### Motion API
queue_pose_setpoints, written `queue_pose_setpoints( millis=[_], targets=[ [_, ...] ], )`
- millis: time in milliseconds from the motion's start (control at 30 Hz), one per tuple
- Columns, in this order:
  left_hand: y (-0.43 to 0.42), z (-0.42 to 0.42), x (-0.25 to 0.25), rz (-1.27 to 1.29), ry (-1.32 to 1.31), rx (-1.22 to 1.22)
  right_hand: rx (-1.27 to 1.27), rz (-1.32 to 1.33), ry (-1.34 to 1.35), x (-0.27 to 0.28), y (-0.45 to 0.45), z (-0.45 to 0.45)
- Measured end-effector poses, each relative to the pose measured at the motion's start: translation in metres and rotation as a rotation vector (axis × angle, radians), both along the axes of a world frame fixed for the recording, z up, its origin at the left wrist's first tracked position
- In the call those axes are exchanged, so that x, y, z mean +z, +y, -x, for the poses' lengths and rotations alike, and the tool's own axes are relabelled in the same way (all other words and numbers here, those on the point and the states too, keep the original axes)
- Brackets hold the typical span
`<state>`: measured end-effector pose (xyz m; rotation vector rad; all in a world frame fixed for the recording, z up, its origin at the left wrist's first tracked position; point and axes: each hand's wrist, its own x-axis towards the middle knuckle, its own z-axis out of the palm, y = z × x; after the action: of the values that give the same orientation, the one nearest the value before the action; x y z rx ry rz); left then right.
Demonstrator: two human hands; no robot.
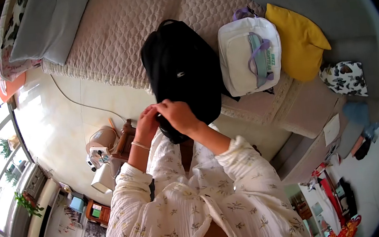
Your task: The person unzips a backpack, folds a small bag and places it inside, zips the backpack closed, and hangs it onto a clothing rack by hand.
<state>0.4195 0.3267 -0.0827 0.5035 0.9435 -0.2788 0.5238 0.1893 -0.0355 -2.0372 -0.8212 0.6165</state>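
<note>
A black backpack (183, 67) lies over the edge of the quilted couch, its lower end reaching toward my knees. At its lower left edge my left hand (145, 125) is closed, fingertips pinched on the bag's fabric. My right hand (178, 116) is closed beside it on the same edge, and the fingertips of both hands meet there. Whether they grip a zipper or just the cloth is hidden by the fingers. To the right of the black bag stands a white backpack (234, 61) with purple straps and a green front panel.
A yellow cushion (296, 41) leans by the white backpack, with a black-and-white patterned cushion (345, 79) farther right. Grey pillows (51, 29) lie at the upper left of the quilted cover (118, 37). A wooden stool (124, 140) and a white device (98, 157) stand left of my knees.
</note>
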Motion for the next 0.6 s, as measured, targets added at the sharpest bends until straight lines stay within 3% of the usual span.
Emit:
queue_pose_setpoints(
  millis=[367,533,600],
  targets=[
    [0.014,0.026,-0.028,-0.035,-0.011,0.016,0.145,0.118,-0.19,-0.033,0.022,0.003],
    [-0.009,0.001,0.01,-0.016,0.026,0.065,0.226,0.217,-0.157,-0.021,0.02,-0.001],
    [-0.009,0.003,0.012,-0.018,0.006,0.055,0.153,0.119,-0.173,-0.018,0.019,-0.001]
  ],
)
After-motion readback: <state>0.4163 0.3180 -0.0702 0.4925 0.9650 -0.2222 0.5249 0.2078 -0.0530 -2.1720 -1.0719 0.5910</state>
